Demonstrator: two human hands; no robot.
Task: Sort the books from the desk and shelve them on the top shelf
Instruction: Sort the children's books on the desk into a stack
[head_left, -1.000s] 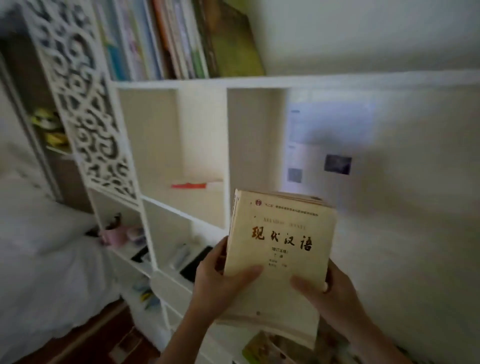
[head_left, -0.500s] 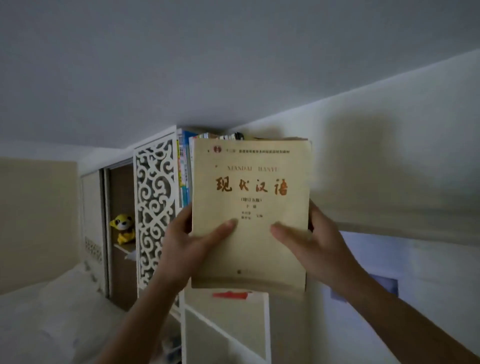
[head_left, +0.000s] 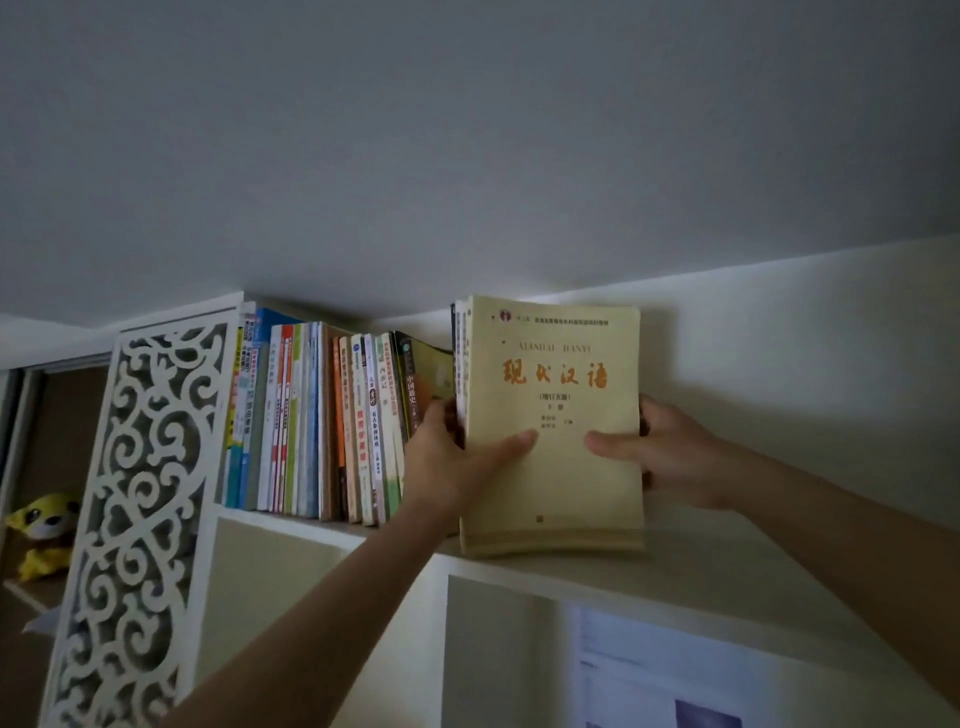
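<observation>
- Books (head_left: 553, 426): a small stack, cream cover facing the camera, stands upright with its bottom edge on the top shelf (head_left: 691, 566), to the right of the row (head_left: 322, 421) already shelved there. A gap remains between the stack and the row's last, leaning volume.
- Left hand (head_left: 457, 457) grips the stack's left edge, thumb across the cover, fingers behind it next to the row's end.
- Right hand (head_left: 670, 452) grips the stack's right edge, thumb on the cover, fingers curled behind.
- Progress, as I judge it: the row suggests much shelving is done, and this stack is arriving. What is left is to turn it spine-out, slide it left against the row and let go. Whether more books wait on the desk cannot be told; the desk is out of view.
- Against half a second ago: the stack was held in the air in front of the row, hiding most of it; now it sits right of the row, touching the top shelf, and the row shows fully. Both grips look unchanged.
</observation>
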